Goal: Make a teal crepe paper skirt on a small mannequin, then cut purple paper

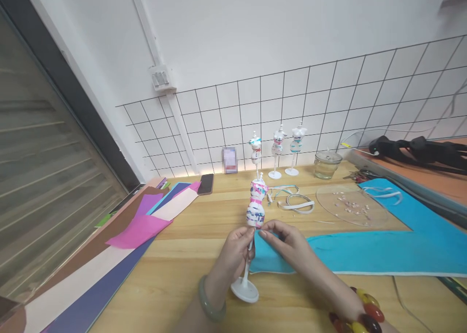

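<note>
A small white doll dress form [256,204], marked with pink, blue and purple bands, is held off the table in front of me, slightly tilted. My left hand [239,248] is closed around its stem, just under the torso, above the round white base [245,290]. Thumb and fingers of my right hand [282,238] are pinched together at the torso's lower edge; whatever lies between those fingertips is too small to make out. Behind stand three similar forms: one with blue and red marks [256,150], one with pink [278,145], one with pale blue [297,140].
Blue fabric [357,250] lies under and right of my right hand. Beyond it are narrow ribbon loops [297,204], a clear round plate [328,211] with small gems, and a glass jar [327,166]. Coloured sheets [142,231] cover the left side, near a phone [206,184].
</note>
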`<state>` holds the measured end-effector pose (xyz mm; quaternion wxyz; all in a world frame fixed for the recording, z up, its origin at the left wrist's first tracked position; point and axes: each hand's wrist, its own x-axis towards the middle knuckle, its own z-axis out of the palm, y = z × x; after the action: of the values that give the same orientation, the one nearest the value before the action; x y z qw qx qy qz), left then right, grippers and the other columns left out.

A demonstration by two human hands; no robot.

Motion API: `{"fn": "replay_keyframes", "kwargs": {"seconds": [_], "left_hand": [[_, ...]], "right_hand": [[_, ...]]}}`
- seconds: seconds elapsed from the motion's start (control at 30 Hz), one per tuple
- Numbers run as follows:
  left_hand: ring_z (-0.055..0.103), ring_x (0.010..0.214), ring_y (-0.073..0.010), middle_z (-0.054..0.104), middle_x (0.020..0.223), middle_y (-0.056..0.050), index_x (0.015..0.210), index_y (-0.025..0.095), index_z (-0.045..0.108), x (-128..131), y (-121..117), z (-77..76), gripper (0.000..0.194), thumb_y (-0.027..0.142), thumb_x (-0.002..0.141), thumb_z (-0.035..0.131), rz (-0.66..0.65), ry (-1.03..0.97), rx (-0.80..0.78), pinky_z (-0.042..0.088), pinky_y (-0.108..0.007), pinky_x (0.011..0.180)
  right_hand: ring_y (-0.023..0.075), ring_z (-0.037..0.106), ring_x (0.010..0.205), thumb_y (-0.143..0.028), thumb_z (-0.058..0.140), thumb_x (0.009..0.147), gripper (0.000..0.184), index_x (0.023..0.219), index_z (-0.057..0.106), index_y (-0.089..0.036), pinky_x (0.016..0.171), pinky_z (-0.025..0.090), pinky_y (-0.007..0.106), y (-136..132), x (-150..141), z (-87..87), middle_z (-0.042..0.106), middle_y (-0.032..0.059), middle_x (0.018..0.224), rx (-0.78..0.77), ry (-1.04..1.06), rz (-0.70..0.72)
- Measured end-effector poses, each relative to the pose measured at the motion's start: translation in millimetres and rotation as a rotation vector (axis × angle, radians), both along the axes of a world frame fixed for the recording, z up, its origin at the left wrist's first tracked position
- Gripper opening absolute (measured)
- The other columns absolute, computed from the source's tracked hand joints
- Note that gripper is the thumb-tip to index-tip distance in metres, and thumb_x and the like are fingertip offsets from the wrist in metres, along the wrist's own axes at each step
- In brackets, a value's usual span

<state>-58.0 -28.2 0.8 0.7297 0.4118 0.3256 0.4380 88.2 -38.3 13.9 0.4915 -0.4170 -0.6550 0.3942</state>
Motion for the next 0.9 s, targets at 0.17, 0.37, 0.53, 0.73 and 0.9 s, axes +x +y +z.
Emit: {"fn": "replay_keyframes", "kwargs": {"seconds": [0.17,0.37,0.53,0.73,0.9], "left_hand": [[0.034,0.043,-0.0042,0.041,0.051,0.006,0.068,0.015,0.048,3.3,-1.1,-0.4,0.036,0.048,0.067,0.063,0.018,-0.047,0.006,0.025,-0.018,0.044],[0.033,0.042,-0.0043,0.042,0.05,0.006,0.069,0.015,0.051,4.6,-3.5,1.9,0.035,0.048,0.069,0.062,0.041,-0.036,0.011,0.023,-0.019,0.043],[0.052,0.059,-0.0112,0.057,0.063,0.0,0.079,0.015,0.057,8.7,-7.1,4.6,0.028,0.042,0.072,0.061,0.047,-0.093,0.002,0.035,-0.022,0.056],[0.058,0.069,-0.0152,0.062,0.069,-0.003,0.07,0.015,0.056,8.0,-8.8,8.1,0.022,0.036,0.076,0.058,0.063,-0.14,0.015,0.04,-0.024,0.062],[0.061,0.071,-0.0169,0.065,0.075,-0.006,0.09,0.013,0.059,6.8,-10.2,8.9,0.022,0.029,0.075,0.062,-0.043,-0.106,0.032,0.043,-0.027,0.065]], "right_hand": [[0.0169,0.057,0.071,-0.042,0.057,0.076,0.025,0.076,0.06,-0.017,0.066,0.045,0.028,1.4,-0.1,-1.6,0.063,0.0028,0.073,-0.036,0.034,-0.068],[0.0143,0.054,0.062,-0.049,0.061,0.07,0.031,0.072,0.057,-0.018,0.058,0.044,0.025,0.2,-3.7,0.6,0.059,0.0003,0.065,-0.09,0.14,-0.088],[0.0135,0.053,0.061,-0.047,0.065,0.068,0.03,0.072,0.055,-0.018,0.058,0.043,0.025,0.7,-5.4,-1.5,0.057,-0.0006,0.064,-0.106,0.201,-0.083],[0.0131,0.052,0.061,-0.046,0.064,0.07,0.029,0.072,0.055,-0.018,0.057,0.042,0.025,0.9,-5.1,-3.2,0.056,-0.0007,0.064,-0.111,0.205,-0.091],[0.0129,0.052,0.059,-0.047,0.063,0.069,0.031,0.072,0.055,-0.018,0.055,0.041,0.024,1.7,-5.0,-3.6,0.055,-0.0016,0.062,-0.115,0.208,-0.11]]}}
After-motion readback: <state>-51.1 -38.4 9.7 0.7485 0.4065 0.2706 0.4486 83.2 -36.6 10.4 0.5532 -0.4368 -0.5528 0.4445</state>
